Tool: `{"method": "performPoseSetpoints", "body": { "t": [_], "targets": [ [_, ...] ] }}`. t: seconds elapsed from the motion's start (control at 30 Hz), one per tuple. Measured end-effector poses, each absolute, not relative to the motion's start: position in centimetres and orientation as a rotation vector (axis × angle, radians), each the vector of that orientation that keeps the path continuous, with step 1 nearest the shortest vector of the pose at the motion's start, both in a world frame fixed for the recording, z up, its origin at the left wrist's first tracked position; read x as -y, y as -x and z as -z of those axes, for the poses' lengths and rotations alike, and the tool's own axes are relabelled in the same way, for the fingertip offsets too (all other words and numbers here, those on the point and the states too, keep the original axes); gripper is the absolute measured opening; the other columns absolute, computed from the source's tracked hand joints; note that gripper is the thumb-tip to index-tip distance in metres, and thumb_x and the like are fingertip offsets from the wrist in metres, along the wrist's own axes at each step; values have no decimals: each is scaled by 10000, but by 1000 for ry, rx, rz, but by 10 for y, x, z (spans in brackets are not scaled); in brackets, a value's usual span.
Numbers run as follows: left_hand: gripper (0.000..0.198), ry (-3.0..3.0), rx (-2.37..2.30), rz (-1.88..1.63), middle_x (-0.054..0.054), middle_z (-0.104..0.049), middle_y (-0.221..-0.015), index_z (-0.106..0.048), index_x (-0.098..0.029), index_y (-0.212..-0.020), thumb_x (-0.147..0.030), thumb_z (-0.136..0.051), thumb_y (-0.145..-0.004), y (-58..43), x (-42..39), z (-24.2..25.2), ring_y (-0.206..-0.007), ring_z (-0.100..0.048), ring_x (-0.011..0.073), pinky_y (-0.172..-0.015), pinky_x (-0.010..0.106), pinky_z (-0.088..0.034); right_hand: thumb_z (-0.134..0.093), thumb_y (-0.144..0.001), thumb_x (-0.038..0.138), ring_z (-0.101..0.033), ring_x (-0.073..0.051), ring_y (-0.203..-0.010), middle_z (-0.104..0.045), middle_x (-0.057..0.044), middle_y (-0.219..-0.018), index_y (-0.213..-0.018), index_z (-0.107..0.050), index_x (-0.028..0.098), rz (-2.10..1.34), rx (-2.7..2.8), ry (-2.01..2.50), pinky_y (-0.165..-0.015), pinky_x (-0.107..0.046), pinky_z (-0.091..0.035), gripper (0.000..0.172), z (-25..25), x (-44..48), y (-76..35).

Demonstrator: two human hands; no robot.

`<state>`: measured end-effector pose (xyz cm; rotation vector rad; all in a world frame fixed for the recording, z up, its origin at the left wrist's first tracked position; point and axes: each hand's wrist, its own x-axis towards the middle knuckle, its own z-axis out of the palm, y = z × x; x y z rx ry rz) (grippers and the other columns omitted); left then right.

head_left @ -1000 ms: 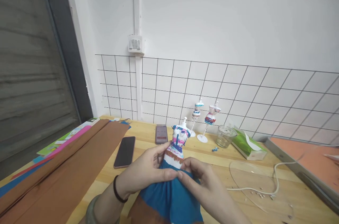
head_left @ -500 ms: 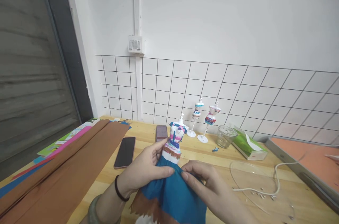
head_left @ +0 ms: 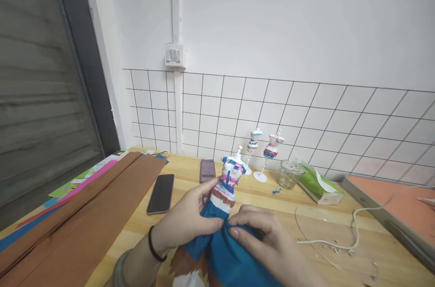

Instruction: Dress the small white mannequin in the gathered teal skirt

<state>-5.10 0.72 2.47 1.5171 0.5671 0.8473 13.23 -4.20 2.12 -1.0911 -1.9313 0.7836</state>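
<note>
Two hands fill the near part of my feed, both on one small mannequin (head_left: 231,174), which leans above the front of the desk (head_left: 285,208). My left hand (head_left: 188,214) grips it at the hips, thumb pressed over the blue skirt (head_left: 234,255) and fingers curled behind. My right hand (head_left: 263,232) pinches a fold of that skirt between thumb and forefinger.

As I judge it, the bodice is done: white with pink and blue patches, a ragged brown band (head_left: 222,197) below. The blue lies gathered on the left side; the right side looks loose and not yet pleated. I cannot see the back. Under it show a brown layer (head_left: 183,263) and some white.

Behind stand two other mannequins (head_left: 272,147) on stands, then a glass jar (head_left: 291,174) and a green packet (head_left: 317,185). Two phones (head_left: 161,194) lie left of centre, beside a long brown sheet (head_left: 91,219); an orange-topped tray (head_left: 390,208) sits far right. The white wall (head_left: 288,15) carries a switch box (head_left: 175,55); a grey shutter (head_left: 44,74) closes the left.
</note>
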Motion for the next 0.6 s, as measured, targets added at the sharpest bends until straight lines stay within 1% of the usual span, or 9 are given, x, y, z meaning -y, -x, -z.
{"method": "performPoseSetpoints", "body": {
  "t": [0.13, 0.2, 0.3, 0.4, 0.6],
  "targets": [
    [784, -1501, -587, -857, 54, -536, -1284, -320, -240, -1361, -29, -633, -674, 50, -4, -26, -1152, -491, 220, -918, 293, -415, -574, -819, 304, -611, -164, -799, -668, -13, -813, -849, -685, 233, -786, 1836, 1103, -738, -275, -469, 134, -18, 41, -131],
    [785, -1487, -586, -865, 60, -524, -1298, -317, -230, -1362, -21, -627, -672, 49, -3, -27, -1165, -483, 220, -933, 294, -409, -588, -806, 313, -618, -166, -784, -678, -13, -804, -822, -676, 221, -785, 1790, 1134, -731, -272, -470, 128, -17, 40, -131],
    [788, -1465, -593, -878, 71, -498, -1324, -318, -203, -1361, -9, -625, -662, 48, -3, -27, -1220, -430, 224, -986, 298, -372, -593, -798, 323, -617, -160, -740, -684, -9, -771, -763, -662, 211, -782, 1755, 1181, -694, -259, -471, 137, -17, 39, -130],
    [784, -1445, -599, -887, 88, -481, -1338, -320, -174, -1356, -9, -630, -656, 47, -3, -27, -1265, -374, 231, -1020, 307, -340, -586, -795, 349, -609, -164, -724, -682, -17, -758, -751, -660, 201, -762, 1732, 1208, -676, -260, -468, 171, -16, 38, -128],
    [728, -1446, -544, -917, 113, -477, -1337, -363, -163, -1315, -23, -652, -662, 48, -3, -23, -1236, -418, 226, -1030, 334, -335, -580, -787, 397, -599, -164, -691, -671, -23, -726, -731, -644, 191, -756, 1687, 1218, -634, -252, -461, 223, -14, 36, -127]
  ]
}}
